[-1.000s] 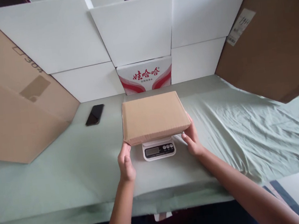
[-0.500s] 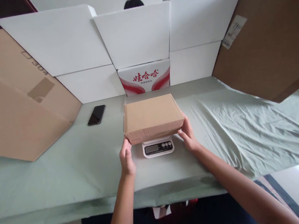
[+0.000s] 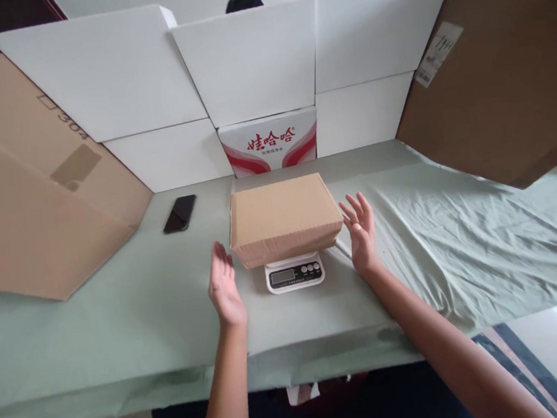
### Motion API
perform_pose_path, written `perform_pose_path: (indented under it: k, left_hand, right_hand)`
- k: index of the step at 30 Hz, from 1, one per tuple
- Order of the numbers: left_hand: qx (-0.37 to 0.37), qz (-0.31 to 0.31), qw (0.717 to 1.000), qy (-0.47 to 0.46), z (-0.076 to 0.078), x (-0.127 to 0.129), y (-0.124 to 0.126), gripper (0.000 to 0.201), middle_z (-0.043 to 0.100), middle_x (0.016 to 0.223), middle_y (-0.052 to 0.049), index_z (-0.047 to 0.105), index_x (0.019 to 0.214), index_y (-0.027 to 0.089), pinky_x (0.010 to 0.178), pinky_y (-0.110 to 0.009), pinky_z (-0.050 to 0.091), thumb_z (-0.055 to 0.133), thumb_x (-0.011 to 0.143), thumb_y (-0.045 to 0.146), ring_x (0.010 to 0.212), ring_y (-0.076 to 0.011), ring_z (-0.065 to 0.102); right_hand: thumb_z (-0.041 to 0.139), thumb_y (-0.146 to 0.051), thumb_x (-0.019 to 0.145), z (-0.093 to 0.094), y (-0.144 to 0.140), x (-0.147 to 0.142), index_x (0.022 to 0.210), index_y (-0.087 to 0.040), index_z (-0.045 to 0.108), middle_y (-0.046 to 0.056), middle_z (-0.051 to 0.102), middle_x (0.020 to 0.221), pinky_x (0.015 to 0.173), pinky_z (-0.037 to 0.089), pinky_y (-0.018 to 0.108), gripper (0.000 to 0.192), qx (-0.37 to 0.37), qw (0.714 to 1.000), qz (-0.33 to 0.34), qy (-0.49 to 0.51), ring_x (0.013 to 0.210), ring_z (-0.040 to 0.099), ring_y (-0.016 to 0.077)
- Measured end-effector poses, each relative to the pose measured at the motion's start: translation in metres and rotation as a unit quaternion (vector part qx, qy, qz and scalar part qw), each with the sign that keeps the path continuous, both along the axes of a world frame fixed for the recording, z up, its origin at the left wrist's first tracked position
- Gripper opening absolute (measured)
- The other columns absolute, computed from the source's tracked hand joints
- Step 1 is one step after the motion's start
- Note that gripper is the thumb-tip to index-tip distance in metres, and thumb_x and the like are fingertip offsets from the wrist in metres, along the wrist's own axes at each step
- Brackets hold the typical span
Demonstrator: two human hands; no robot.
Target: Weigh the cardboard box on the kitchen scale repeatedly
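Note:
A flat brown cardboard box (image 3: 283,217) rests on a small white digital scale (image 3: 294,273) in the middle of the table. Only the scale's front panel with its display and buttons shows under the box. My left hand (image 3: 224,285) hovers just left of the box, fingers apart, holding nothing and not touching it. My right hand (image 3: 361,232) is raised just right of the box, fingers spread, also clear of it.
A pale green cloth (image 3: 462,235) covers the table, wrinkled on the right. A black phone (image 3: 179,213) lies at the back left. White boxes (image 3: 247,65) and a red-printed carton (image 3: 269,142) line the back. Large brown cartons stand left (image 3: 30,197) and right (image 3: 504,69).
Both hands have let go of the box's front corners and moved outward, fingers opening. The box now sits on the scale by itself.

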State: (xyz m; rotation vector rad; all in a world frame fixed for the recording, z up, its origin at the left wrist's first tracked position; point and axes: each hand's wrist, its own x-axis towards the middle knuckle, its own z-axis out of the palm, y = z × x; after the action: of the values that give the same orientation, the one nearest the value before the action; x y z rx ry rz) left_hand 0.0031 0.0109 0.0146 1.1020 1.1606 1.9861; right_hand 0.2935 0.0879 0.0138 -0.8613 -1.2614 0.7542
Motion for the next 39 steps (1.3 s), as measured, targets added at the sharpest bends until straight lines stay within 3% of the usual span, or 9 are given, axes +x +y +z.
perform_pose_path:
  k: [5, 10, 15, 19, 24, 27, 30, 34, 39]
  left_hand:
    - [-0.040, -0.046, 0.998, 0.016, -0.008, 0.003, 0.000, 0.087, 0.053, 0.164, -0.016, 0.061, 0.152, 0.024, 0.128, -0.050, 0.036, 0.048, 0.089, 0.083, 0.157, -0.0365, 0.043]
    - [-0.073, -0.038, 0.996, 0.021, -0.015, 0.002, 0.001, 0.094, 0.061, 0.155, -0.021, 0.066, 0.148, 0.021, 0.125, -0.054, 0.040, 0.050, 0.084, 0.088, 0.155, -0.0396, 0.045]
    - [-0.071, -0.036, 0.997, 0.023, -0.017, 0.002, -0.001, 0.091, 0.065, 0.151, -0.021, 0.068, 0.145, 0.019, 0.124, -0.053, 0.042, 0.052, 0.085, 0.086, 0.153, -0.0402, 0.048]
    - [-0.041, -0.045, 0.998, 0.015, -0.001, -0.002, 0.012, 0.089, 0.066, 0.149, -0.022, 0.070, 0.141, 0.017, 0.121, -0.052, 0.045, 0.054, 0.085, 0.084, 0.147, -0.0403, 0.056]
    - [-0.010, -0.050, 0.999, -0.002, 0.031, -0.014, 0.080, 0.088, 0.063, 0.153, -0.020, 0.070, 0.139, 0.021, 0.123, -0.050, 0.041, 0.054, 0.084, 0.088, 0.150, -0.0368, 0.052]
    - [-0.028, -0.059, 0.998, -0.015, 0.029, -0.017, 0.124, 0.093, 0.062, 0.154, -0.021, 0.071, 0.136, 0.021, 0.125, -0.050, 0.038, 0.059, 0.077, 0.092, 0.153, -0.0359, 0.049]
    - [-0.052, -0.062, 0.996, -0.028, 0.012, -0.016, 0.148, 0.094, 0.062, 0.154, -0.022, 0.071, 0.134, 0.022, 0.126, -0.049, 0.037, 0.063, 0.073, 0.092, 0.153, -0.0352, 0.049]
    - [-0.070, -0.074, 0.994, -0.032, -0.008, -0.013, 0.153, 0.090, 0.063, 0.153, -0.020, 0.071, 0.133, 0.023, 0.124, -0.048, 0.040, 0.062, 0.075, 0.091, 0.151, -0.0340, 0.053]
    - [-0.079, -0.086, 0.993, -0.031, -0.016, -0.010, 0.156, 0.086, 0.064, 0.154, -0.017, 0.071, 0.135, 0.024, 0.124, -0.046, 0.041, 0.060, 0.079, 0.089, 0.149, -0.0329, 0.054]
  right_hand:
    - [0.052, -0.067, 0.097, -0.004, -0.005, -0.002, 0.160, -0.045, 0.036, 0.003, 0.042, 0.172, 0.128, 0.037, 0.066, 0.068, -0.024, 0.997, 0.072, -0.005, 0.158, 0.044, 0.0351]
    - [0.054, -0.069, 0.096, -0.004, -0.005, -0.002, 0.163, -0.044, 0.034, 0.002, 0.040, 0.174, 0.130, 0.033, 0.067, 0.074, -0.040, 0.996, 0.082, 0.008, 0.161, 0.040, 0.0362]
    - [0.057, -0.064, 0.098, 0.007, -0.012, -0.007, 0.161, -0.044, 0.040, -0.002, 0.039, 0.175, 0.132, 0.037, 0.059, 0.068, -0.024, 0.988, 0.147, -0.029, 0.161, 0.040, 0.0342]
    - [0.056, -0.065, 0.098, 0.030, -0.006, -0.014, 0.167, -0.043, 0.027, -0.003, 0.031, 0.179, 0.135, 0.034, 0.055, 0.078, -0.006, 0.987, 0.146, -0.069, 0.165, 0.033, 0.0321]
    - [0.048, -0.071, 0.099, 0.054, 0.052, -0.031, 0.168, -0.038, 0.020, -0.004, 0.020, 0.182, 0.141, 0.017, 0.052, 0.082, 0.059, 0.986, 0.105, -0.112, 0.171, 0.014, 0.0310]
    - [0.045, -0.075, 0.097, 0.044, 0.094, -0.043, 0.168, -0.035, 0.020, -0.002, 0.020, 0.182, 0.141, 0.013, 0.053, 0.085, 0.066, 0.988, 0.091, -0.109, 0.171, 0.015, 0.0304]
    - [0.048, -0.075, 0.095, 0.022, 0.118, -0.051, 0.167, -0.030, 0.025, 0.002, 0.024, 0.181, 0.141, 0.011, 0.052, 0.088, 0.042, 0.992, 0.082, -0.089, 0.170, 0.017, 0.0300]
    - [0.052, -0.072, 0.094, 0.002, 0.126, -0.051, 0.165, -0.029, 0.030, 0.003, 0.028, 0.180, 0.141, 0.009, 0.053, 0.086, 0.023, 0.994, 0.071, -0.079, 0.170, 0.018, 0.0290]
    - [0.049, -0.072, 0.094, -0.002, 0.130, -0.050, 0.164, -0.032, 0.031, 0.000, 0.028, 0.180, 0.141, 0.010, 0.052, 0.083, 0.008, 0.994, 0.067, -0.083, 0.170, 0.017, 0.0276]
